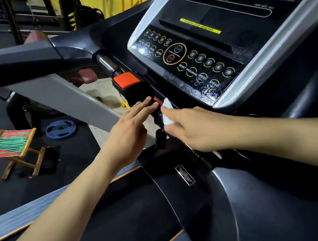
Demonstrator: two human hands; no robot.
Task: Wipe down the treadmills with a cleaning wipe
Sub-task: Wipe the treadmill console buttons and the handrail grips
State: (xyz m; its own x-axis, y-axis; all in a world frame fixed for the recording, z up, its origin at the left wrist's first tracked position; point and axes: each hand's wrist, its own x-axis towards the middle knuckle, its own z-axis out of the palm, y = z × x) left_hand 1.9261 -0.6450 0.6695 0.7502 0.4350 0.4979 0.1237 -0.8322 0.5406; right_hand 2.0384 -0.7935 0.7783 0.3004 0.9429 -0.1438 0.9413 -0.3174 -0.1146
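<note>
- On the gym floor at far left: a folding stool (12, 149) and a blue weight plate (60, 129).
- Left hand (126, 128), fingers straight, holding nothing, tips touching the black block below the orange handlebar button (126, 80).
- White wipe (167, 113) pressed under the right hand (190, 125), showing past its fingertips, against the treadmill (258, 198) just below the wet control panel (190, 62).

The right hand (187, 125) presses a small white cleaning wipe (167, 112) on the black treadmill console (198, 69), just below the round buttons. The left hand (128, 129) touches the black block with straight fingers. A striped folding stool (11, 146) stands far left.
</note>
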